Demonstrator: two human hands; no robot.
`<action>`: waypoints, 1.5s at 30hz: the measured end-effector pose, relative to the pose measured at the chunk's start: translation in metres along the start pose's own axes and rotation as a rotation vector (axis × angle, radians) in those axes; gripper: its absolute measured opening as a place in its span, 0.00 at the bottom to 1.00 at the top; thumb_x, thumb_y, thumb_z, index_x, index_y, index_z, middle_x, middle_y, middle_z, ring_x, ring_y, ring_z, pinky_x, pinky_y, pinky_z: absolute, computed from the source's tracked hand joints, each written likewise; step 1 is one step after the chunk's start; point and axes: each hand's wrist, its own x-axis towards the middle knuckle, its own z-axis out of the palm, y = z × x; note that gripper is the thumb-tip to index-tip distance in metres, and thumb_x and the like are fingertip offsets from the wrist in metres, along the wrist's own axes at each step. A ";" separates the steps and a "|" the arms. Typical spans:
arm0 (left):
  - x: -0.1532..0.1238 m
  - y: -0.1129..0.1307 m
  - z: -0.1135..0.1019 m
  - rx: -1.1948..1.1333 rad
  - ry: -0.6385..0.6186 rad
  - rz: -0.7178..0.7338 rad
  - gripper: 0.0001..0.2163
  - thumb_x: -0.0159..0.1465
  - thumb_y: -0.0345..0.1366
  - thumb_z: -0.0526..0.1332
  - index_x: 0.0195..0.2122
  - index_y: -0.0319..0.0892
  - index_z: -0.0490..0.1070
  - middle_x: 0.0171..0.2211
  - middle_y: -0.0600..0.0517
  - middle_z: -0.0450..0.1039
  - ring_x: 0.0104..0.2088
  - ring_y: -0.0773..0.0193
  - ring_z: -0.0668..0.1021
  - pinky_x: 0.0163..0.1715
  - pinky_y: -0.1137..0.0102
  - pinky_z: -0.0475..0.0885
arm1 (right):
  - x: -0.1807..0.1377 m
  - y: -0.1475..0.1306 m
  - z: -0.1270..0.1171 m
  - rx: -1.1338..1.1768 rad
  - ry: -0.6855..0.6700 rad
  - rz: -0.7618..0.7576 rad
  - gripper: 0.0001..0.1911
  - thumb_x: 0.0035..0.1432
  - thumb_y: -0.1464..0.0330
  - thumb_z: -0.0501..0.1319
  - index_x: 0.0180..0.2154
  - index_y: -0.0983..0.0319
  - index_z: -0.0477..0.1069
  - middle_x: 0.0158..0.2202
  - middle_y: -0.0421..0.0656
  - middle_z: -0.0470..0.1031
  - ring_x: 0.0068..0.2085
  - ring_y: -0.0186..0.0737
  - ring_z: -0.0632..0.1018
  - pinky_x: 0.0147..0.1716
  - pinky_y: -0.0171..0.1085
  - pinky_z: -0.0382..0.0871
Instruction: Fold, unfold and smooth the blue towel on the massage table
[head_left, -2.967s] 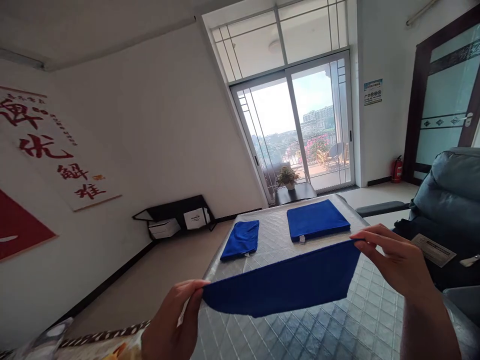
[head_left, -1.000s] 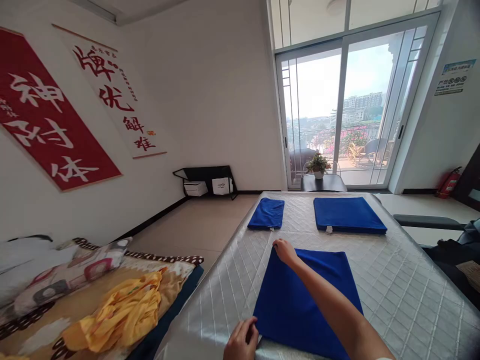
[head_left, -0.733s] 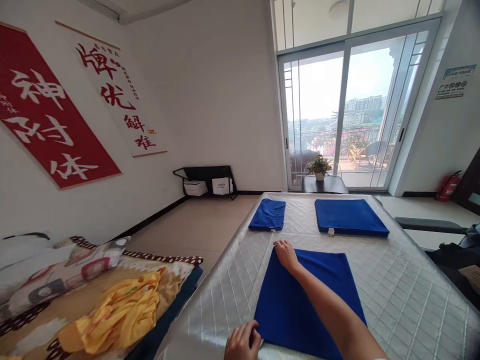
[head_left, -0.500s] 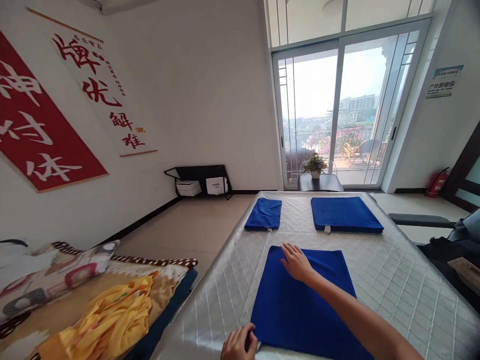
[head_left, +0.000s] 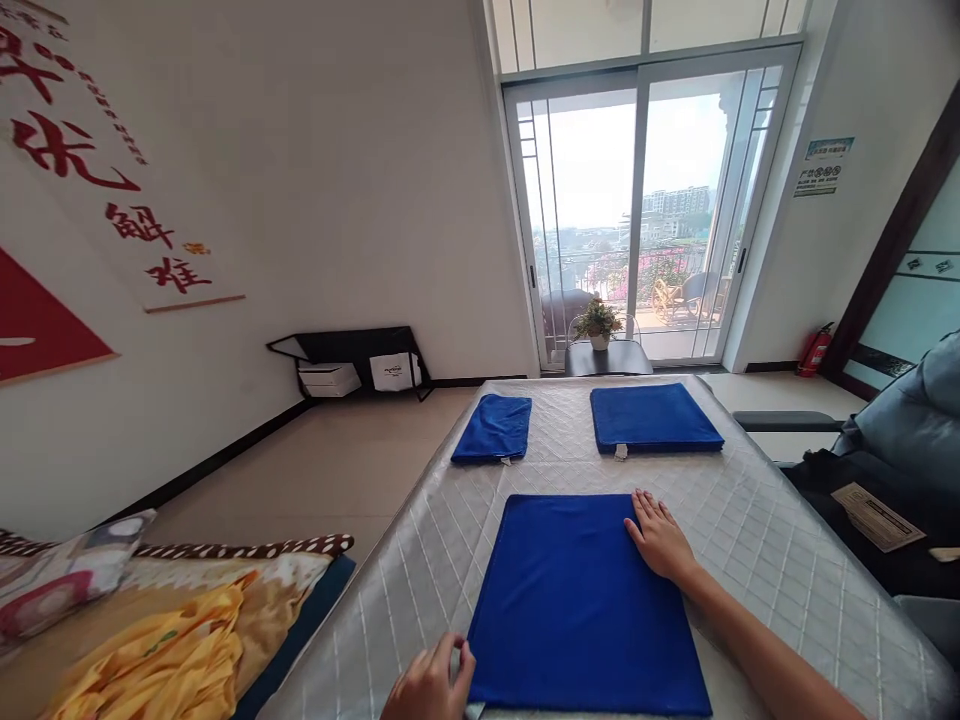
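Observation:
A folded blue cloth [head_left: 577, 600] lies flat on the quilted silver table cover [head_left: 765, 570] in front of me. My right hand [head_left: 658, 535] rests open and flat on the cloth's far right corner. At the near left corner my left hand [head_left: 431, 685] has its fingers curled onto the cloth's edge. Farther back lie a small folded blue cloth [head_left: 493, 428] on the left and a larger folded blue cloth [head_left: 651, 418] on the right.
A bed with a yellow garment [head_left: 161, 670] and a patterned pillow [head_left: 60, 570] stands to the left. A grey recliner [head_left: 900, 440] sits at the right. Beyond the table are a potted plant [head_left: 598, 323] on a dark stand and sliding glass doors [head_left: 637, 215].
My right hand has slid across the cloth's far edge from the left corner to the right corner. Three seconds ago both hands held the cloth in the air. The view has shifted.

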 end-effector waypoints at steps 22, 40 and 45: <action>0.113 0.204 0.138 -0.019 -0.155 0.682 0.31 0.74 0.54 0.39 0.72 0.44 0.53 0.72 0.46 0.54 0.72 0.54 0.55 0.70 0.53 0.55 | -0.003 0.014 0.025 -0.043 0.113 -0.038 0.33 0.70 0.62 0.41 0.70 0.72 0.55 0.73 0.53 0.51 0.73 0.46 0.49 0.71 0.48 0.45; 0.169 0.049 0.108 0.073 -0.131 0.296 0.41 0.70 0.62 0.36 0.72 0.33 0.52 0.72 0.38 0.50 0.72 0.50 0.55 0.70 0.55 0.54 | 0.000 0.015 0.024 -0.087 0.063 0.026 0.38 0.70 0.56 0.37 0.71 0.73 0.49 0.74 0.50 0.46 0.74 0.45 0.47 0.71 0.48 0.41; 0.170 0.046 0.111 0.061 -0.114 0.293 0.42 0.71 0.61 0.35 0.71 0.29 0.52 0.72 0.36 0.51 0.72 0.50 0.56 0.70 0.55 0.53 | 0.006 0.015 0.021 -0.121 0.030 0.034 0.37 0.71 0.56 0.38 0.71 0.73 0.49 0.74 0.53 0.47 0.74 0.45 0.48 0.71 0.48 0.42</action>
